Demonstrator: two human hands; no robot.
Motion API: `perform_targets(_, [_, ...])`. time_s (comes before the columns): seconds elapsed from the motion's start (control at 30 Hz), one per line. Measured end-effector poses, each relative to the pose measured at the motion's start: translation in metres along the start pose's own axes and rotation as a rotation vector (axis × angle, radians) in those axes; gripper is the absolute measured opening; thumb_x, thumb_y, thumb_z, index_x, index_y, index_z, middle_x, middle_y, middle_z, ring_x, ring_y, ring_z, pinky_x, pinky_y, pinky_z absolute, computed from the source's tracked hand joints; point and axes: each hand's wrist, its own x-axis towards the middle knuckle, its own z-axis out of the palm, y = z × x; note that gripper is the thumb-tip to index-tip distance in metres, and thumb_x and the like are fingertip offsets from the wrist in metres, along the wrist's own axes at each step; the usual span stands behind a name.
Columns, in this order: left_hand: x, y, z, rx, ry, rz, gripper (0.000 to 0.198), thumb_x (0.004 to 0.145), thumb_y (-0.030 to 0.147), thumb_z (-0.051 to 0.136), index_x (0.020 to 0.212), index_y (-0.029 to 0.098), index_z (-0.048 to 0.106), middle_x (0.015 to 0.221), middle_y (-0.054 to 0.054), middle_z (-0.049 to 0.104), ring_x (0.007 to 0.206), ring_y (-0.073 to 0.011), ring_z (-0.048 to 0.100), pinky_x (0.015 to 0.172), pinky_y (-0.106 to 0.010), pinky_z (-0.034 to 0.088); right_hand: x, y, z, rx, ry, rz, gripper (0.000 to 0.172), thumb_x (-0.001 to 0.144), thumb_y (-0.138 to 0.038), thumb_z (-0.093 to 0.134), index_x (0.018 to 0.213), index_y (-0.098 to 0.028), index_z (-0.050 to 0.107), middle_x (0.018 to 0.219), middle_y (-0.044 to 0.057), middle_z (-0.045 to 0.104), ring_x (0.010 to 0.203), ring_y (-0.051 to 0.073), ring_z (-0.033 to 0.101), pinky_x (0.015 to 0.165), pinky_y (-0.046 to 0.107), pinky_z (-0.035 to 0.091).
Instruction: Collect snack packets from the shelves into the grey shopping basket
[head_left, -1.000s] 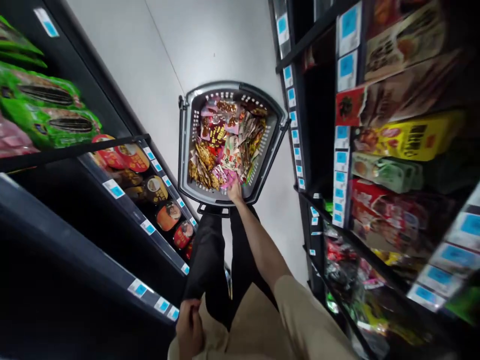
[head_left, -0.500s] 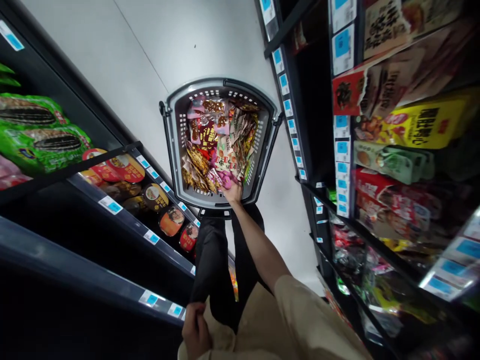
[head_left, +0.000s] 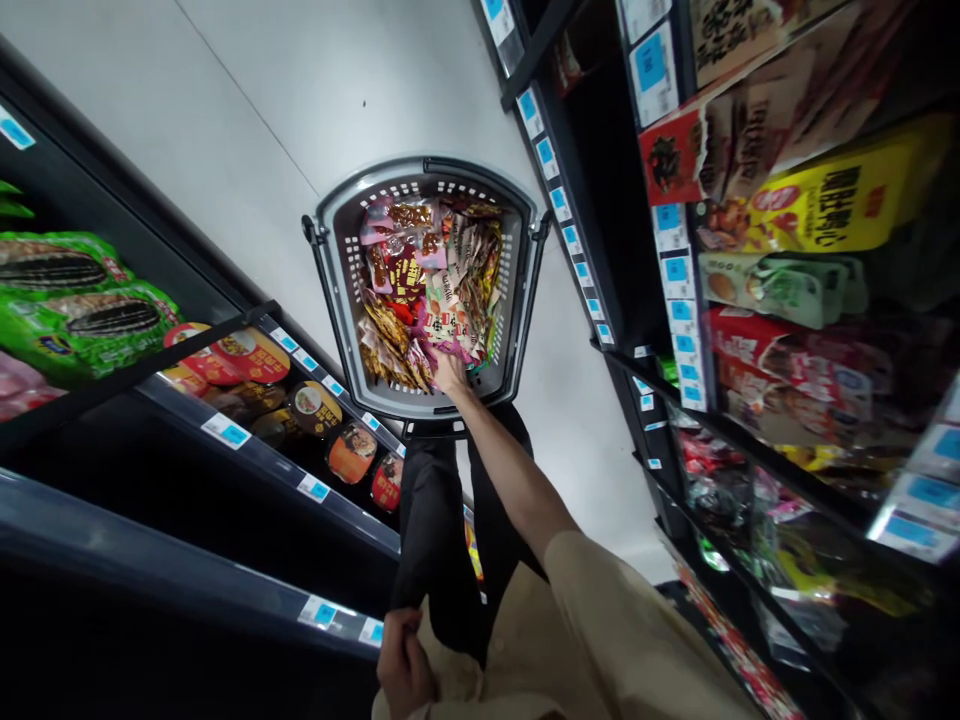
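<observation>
A grey shopping basket (head_left: 337,300) stands on the floor ahead of my feet, filled with several snack packets (head_left: 427,290). My right hand (head_left: 448,372) reaches down into its near end, fingers closed on a pink packet (head_left: 442,352) among the others. My left hand (head_left: 405,665) stays low by my waist, fingers curled and pinching the hem of my tan shirt (head_left: 525,650). My dark trouser legs (head_left: 450,520) show between the hands.
Dark shelving lines both sides of a narrow aisle. On the left are green seed bags (head_left: 82,320) and round bowl packs (head_left: 330,420). On the right are yellow, red and green snack packs (head_left: 810,220) with blue price tags (head_left: 679,310). Pale floor (head_left: 300,100) stretches beyond the basket.
The view has swung, so the basket sits further left in frame. My right hand stays at the basket's near end among the packets. My left hand stays at my waist.
</observation>
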Motion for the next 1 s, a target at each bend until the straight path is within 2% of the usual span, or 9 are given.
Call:
perform_targets(0.23, [-0.001,-0.014,0.008,-0.027,0.036,0.023,0.033,0.091,0.038,0.034,0.085,0.042,0.066,0.088,-0.007,0.069,0.087,-0.0341,0.074,0.082,-0.051,0.062,0.0,-0.002,-0.003,0.065,0.017,0.018,0.044,0.098,-0.021,0.054,0.14,-0.023,0.067,0.118,0.011,0.079,0.111,0.027,0.073,0.103,0.036,0.052])
perform_targets(0.37, [-0.004,-0.016,0.014,-0.164,0.163,0.01,0.025,0.09,0.036,0.041,0.084,0.035,0.065,0.084,-0.006,0.068,0.083,-0.0336,0.072,0.078,-0.051,0.06,-0.021,0.011,-0.018,0.125,0.088,0.052,0.043,0.1,-0.024,0.049,0.139,-0.021,0.067,0.121,0.013,0.078,0.114,0.029,0.072,0.105,0.037,0.051])
perform_targets(0.5, [-0.004,-0.024,0.022,-0.241,0.256,0.038,0.021,0.089,0.031,0.047,0.083,0.03,0.067,0.081,-0.005,0.068,0.079,-0.0296,0.069,0.074,-0.044,0.057,-0.054,0.033,-0.045,0.222,0.179,0.042,0.041,0.1,-0.03,0.049,0.135,-0.02,0.069,0.121,0.013,0.078,0.113,0.03,0.072,0.104,0.04,0.052])
perform_targets(0.63, [-0.002,-0.031,0.028,-0.264,0.226,0.095,0.021,0.087,0.032,0.051,0.082,0.023,0.069,0.081,-0.006,0.069,0.078,-0.0249,0.067,0.074,-0.036,0.055,-0.1,0.05,-0.085,0.422,0.297,-0.005,0.046,0.1,-0.048,0.049,0.125,-0.017,0.072,0.116,0.013,0.078,0.107,0.029,0.072,0.095,0.041,0.058])
perform_targets(0.7, [0.001,-0.029,0.027,-0.282,0.231,0.104,0.023,0.087,0.033,0.051,0.082,0.021,0.07,0.082,-0.006,0.069,0.081,-0.0238,0.067,0.078,-0.034,0.054,-0.131,0.049,-0.109,0.613,0.277,-0.05,0.053,0.094,-0.06,0.058,0.12,-0.016,0.073,0.109,0.012,0.079,0.098,0.028,0.074,0.088,0.04,0.061])
perform_targets(0.77, [0.006,-0.019,0.02,-0.322,0.222,0.093,0.025,0.089,0.037,0.051,0.083,0.021,0.07,0.085,-0.005,0.071,0.086,-0.0241,0.068,0.083,-0.035,0.053,-0.167,0.037,-0.135,0.844,0.17,-0.085,0.058,0.084,-0.065,0.072,0.117,-0.017,0.073,0.106,0.011,0.079,0.092,0.026,0.075,0.084,0.038,0.062])
perform_targets(0.83, [0.011,0.002,0.004,-0.398,0.178,0.088,0.029,0.089,0.045,0.054,0.083,0.021,0.069,0.087,-0.005,0.072,0.088,-0.0246,0.068,0.086,-0.036,0.053,-0.209,0.016,-0.163,1.009,0.015,-0.101,0.061,0.074,-0.063,0.083,0.114,-0.017,0.074,0.105,0.01,0.08,0.089,0.024,0.075,0.084,0.037,0.062])
perform_targets(0.9, [0.012,0.036,-0.023,-0.524,0.131,0.105,0.037,0.087,0.057,0.059,0.087,0.02,0.068,0.087,-0.005,0.072,0.087,-0.0241,0.068,0.085,-0.037,0.055,-0.255,-0.011,-0.193,1.013,-0.137,-0.127,0.062,0.07,-0.059,0.088,0.113,-0.016,0.074,0.103,0.009,0.08,0.086,0.021,0.074,0.081,0.034,0.061])
perform_targets(1.0, [-0.001,0.101,-0.075,-0.778,0.036,0.18,0.054,0.085,0.069,0.062,0.105,0.019,0.066,0.096,-0.007,0.072,0.092,-0.0216,0.07,0.082,-0.033,0.056,-0.325,-0.054,-0.235,0.872,-0.345,-0.233,0.06,0.07,-0.056,0.09,0.11,-0.013,0.075,0.096,0.007,0.079,0.08,0.017,0.07,0.073,0.027,0.058])
